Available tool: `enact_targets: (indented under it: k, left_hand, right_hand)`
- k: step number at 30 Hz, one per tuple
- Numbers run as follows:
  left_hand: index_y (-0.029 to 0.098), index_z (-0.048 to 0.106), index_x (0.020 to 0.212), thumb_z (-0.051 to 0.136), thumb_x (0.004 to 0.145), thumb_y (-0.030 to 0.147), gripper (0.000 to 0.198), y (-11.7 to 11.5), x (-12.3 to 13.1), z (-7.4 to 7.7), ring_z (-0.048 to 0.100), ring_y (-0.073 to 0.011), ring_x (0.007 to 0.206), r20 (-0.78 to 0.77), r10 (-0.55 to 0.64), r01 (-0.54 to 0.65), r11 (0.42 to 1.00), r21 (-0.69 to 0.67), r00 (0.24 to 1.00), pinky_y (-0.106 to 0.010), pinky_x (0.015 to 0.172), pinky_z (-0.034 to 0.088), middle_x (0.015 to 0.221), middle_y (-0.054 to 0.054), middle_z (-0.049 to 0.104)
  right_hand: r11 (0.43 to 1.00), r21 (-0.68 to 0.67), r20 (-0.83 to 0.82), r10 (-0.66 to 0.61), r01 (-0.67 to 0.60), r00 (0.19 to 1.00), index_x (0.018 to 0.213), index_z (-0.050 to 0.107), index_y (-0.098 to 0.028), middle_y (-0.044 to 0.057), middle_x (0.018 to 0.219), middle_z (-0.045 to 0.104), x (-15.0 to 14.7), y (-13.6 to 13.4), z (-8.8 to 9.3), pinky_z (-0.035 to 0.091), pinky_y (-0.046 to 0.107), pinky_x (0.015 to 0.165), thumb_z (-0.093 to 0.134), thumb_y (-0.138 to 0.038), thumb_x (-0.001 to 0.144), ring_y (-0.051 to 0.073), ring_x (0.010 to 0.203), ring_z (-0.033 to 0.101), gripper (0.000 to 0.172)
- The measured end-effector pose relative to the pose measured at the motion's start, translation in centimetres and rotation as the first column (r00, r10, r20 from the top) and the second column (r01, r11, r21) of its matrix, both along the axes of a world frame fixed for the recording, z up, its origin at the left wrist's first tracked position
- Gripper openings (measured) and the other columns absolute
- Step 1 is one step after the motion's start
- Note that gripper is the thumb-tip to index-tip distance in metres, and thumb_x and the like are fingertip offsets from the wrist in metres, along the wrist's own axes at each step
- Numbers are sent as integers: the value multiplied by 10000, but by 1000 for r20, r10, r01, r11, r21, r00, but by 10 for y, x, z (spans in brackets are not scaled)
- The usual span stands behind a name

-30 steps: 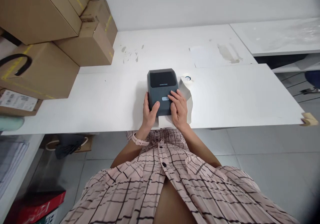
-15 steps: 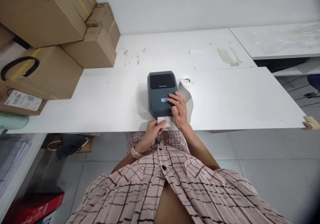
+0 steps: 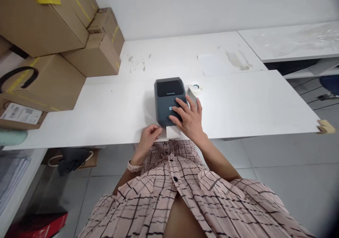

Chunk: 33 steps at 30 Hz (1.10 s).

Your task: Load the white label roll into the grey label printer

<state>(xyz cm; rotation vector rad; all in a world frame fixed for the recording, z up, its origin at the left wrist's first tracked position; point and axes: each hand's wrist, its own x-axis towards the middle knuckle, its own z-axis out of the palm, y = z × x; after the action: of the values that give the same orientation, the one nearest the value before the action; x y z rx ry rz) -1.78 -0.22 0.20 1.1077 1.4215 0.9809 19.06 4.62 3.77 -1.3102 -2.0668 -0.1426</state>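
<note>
Head camera looks down at a small dark printer [image 3: 169,102]. It sits near the front edge of a white table [image 3: 251,103], right in front of the person.

The right hand [image 3: 189,119] lies flat on top of the printer. Its fingers are spread wide and it holds nothing. One fingertip is by the little light button on the lid. I think the flat hand is there to hold the printer steady.

A white label [image 3: 172,132] sticks out of the front of the printer. The left hand [image 3: 149,135] is just left of that label, at the printer's front corner. Its fingers are curled in and the tips are at the label's edge. I cannot tell if they pinch the label or only touch it. A pale watch [image 3: 134,166] is on that wrist.

A white roll [image 3: 195,88] of paper stands just right of the printer, near its back. It looks kept close so it is easy to reach.

Big cardboard boxes [image 3: 53,54] are piled far left of the printer. Behind the printer is another white table top [image 3: 169,52] with some grey marks, then a plain white wall [image 3: 212,8]. Below the printer is a grey tile floor [image 3: 291,174]. A dark bag [image 3: 71,158] lies on the floor, down to the left of the printer.
</note>
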Motion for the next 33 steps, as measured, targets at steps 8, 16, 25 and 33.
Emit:
enact_targets:
  k: [8, 16, 25, 33]
  left_hand:
    - [305, 454, 1557, 532, 976, 625, 668, 11, 31, 14, 358, -271, 1571, 70, 151, -164, 954, 252, 986, -391, 1247, 390, 1704, -51, 375]
    - [327, 433, 1567, 445, 1004, 645, 647, 41, 28, 44, 316, -259, 1596, 122, 137, -178, 874, 453, 983, -419, 1302, 310, 1703, -36, 381]
    - [279, 294, 1621, 707, 871, 312, 857, 138, 27, 23, 286, -312, 1604, -72, 160, -132, 945, 299, 985, -473, 1295, 286, 1706, -110, 352]
    - [275, 355, 1606, 735, 736, 131, 961, 136, 27, 2, 391, -330, 1545, -147, 79, -38, 963, 265, 986, -507, 1288, 312, 1627, -85, 483]
  right_hand:
    - [925, -302, -542, 33, -232, 840, 1543, 410, -297, 78, 1760, 212, 11, -11, -29, 349, 559, 1264, 398, -634, 1036, 300, 1623, 232, 609]
    - [893, -233, -795, 54, -386, 605, 1663, 110, -392, 49, 1725, 302, 25, 14, 1, 297, 568, 1297, 153, -747, 1012, 285, 1608, 281, 743]
    - [965, -116, -462, 156, -234, 873, 1651, -189, -355, 6, 1772, 133, 11, 143, 53, 288, 552, 1289, 124, -700, 1027, 295, 1632, 189, 778]
    - [990, -124, 81, 74, -64, 994, 1494, 526, -111, 178, 1472, 628, -6, 122, 48, 383, 520, 1186, 277, -274, 1040, 334, 1358, 566, 542]
